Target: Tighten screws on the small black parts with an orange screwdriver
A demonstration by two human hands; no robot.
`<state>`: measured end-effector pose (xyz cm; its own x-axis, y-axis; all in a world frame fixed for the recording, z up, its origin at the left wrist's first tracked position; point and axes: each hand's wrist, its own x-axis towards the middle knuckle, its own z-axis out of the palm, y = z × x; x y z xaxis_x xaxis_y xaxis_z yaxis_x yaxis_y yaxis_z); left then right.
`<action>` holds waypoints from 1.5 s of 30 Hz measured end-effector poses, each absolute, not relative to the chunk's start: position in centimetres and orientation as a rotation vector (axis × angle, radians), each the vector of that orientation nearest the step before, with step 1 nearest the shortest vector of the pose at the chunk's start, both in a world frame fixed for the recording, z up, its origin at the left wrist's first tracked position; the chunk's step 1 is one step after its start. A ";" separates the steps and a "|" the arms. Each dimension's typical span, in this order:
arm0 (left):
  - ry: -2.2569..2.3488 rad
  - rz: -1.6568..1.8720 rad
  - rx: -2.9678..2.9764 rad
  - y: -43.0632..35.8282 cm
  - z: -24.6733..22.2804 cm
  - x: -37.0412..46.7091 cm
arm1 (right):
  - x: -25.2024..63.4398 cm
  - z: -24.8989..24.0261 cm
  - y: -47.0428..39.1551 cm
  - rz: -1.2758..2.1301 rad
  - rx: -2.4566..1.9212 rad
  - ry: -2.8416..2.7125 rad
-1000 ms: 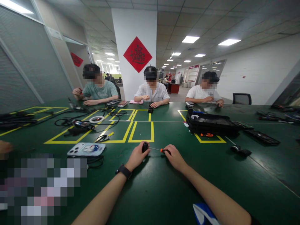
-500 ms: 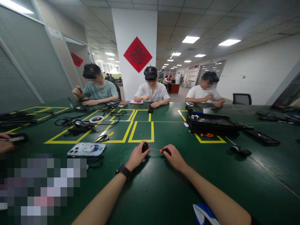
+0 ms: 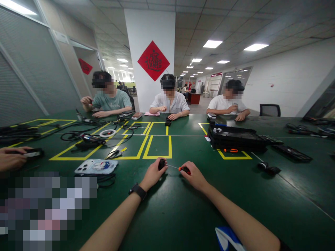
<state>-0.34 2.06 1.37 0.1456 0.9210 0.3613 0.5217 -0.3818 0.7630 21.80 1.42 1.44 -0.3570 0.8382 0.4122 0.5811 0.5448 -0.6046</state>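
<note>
Above the green table, my right hand (image 3: 193, 176) is closed around the orange-and-black handle of a screwdriver (image 3: 180, 169). Its thin metal shaft points left and reaches the small black part (image 3: 162, 164) that my left hand (image 3: 153, 174) grips between thumb and fingers. Whether the tip sits in a screw is too small to see. A dark watch (image 3: 138, 191) is on my left wrist. To the left of that hand lies a phone in a light blue case (image 3: 96, 166), on top of some black cable.
Stacked black trays (image 3: 235, 137) stand at right, with an orange-handled tool (image 3: 230, 150) before them. Black devices with cables (image 3: 91, 139) lie at left. A co-worker's hand (image 3: 12, 158) holds a black device at the left edge. Several people sit across the green table (image 3: 178, 216).
The co-worker's hand at the left edge has come further into view with the black device. My fingers on the screwdriver handle have shifted slightly; my left hand stays in place.
</note>
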 end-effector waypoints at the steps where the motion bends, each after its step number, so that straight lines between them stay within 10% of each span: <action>1: 1.376 1.143 1.969 2.0 1.4 -0.4 | 21.8 1.4 1.4 0.466 -1.143 -2.080; 45: 1.246 1.181 1.982 2.5 0.9 -0.6 | 22.0 1.6 1.5 0.503 -1.103 -2.091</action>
